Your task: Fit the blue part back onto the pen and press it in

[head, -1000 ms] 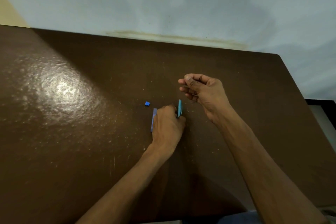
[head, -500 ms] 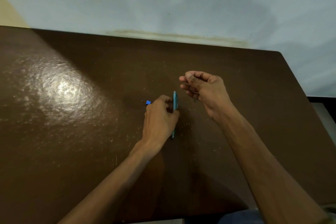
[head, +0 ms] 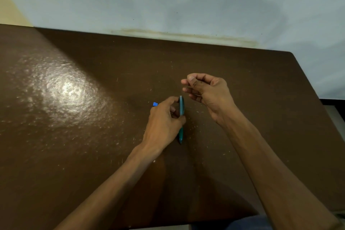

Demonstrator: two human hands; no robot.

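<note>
The left hand point(head: 164, 117) held a teal pen point(head: 181, 117) near the middle of the tabletop point(head: 74, 155), fingers and thumb curled round the barrel, its tip pointing back toward the near edge and touching or almost touching the wood. The right hand point(head: 207, 93) hung just beyond it, toward the far edge, thumb and forefinger pinched on something thin, perhaps a refill or spring; it was too fine for me to tell. A small blue piece point(head: 155, 104) lay on the tabletop, just beside the left knuckles.

To my eye the step was fitting the thin part into the pen's open far end. Doing it well would call for the left hand to keep the barrel steady and tilted toward the right, and for the right hand to line the part up with the bore before sliding it in, without forcing it. The blue piece sat close enough to be knocked away, so the left hand should stay put.
</note>
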